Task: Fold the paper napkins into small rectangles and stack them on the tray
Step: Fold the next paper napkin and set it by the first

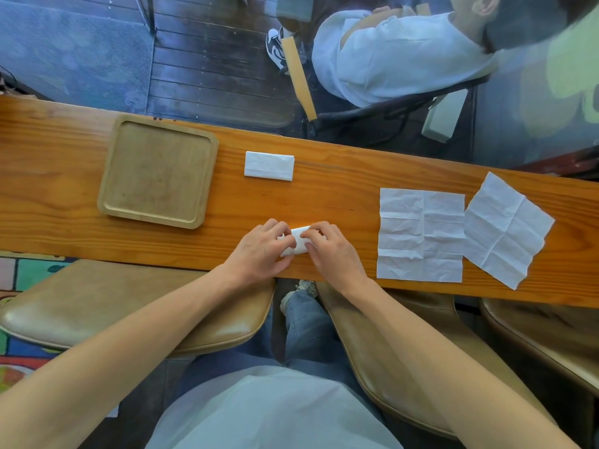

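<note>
- Two flat napkins [421, 234] [507, 230] lie right of us; one folded napkin [269, 165] lies beyond.
- The tray [111, 176], far left, holds nothing.
- Our left hand [261, 251] and right hand [330, 251] pinch a small napkin [299, 243].

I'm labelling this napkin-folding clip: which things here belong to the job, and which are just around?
Job: napkin being folded, left hand, right hand, folded napkin, two flat napkins, tray.
Around: chairs, seated person, rug.
</note>
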